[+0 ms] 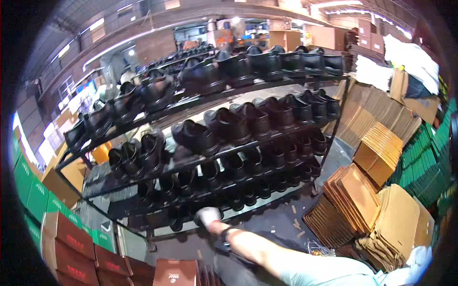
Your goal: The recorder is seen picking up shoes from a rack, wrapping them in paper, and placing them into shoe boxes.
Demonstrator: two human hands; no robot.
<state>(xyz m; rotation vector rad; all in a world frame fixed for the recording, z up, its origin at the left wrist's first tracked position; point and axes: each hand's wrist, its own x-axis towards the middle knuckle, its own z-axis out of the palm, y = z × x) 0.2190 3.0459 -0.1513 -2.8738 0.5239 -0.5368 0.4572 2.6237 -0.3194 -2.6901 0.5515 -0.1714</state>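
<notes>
Counting from the middle of the view, the white-gloved left hand (208, 217) reaches at six o'clock to the lowest shelf of a black rack (229, 148), near dark shoes (176, 221) at seven; blur hides whether its grip is closed on one. Loaded shelves overhang it. Maroon boxes (71, 243) crowd eight, green boxes (36, 196) nine, flattened cardboard (355, 193) four, green stacks (422, 162) three.
</notes>
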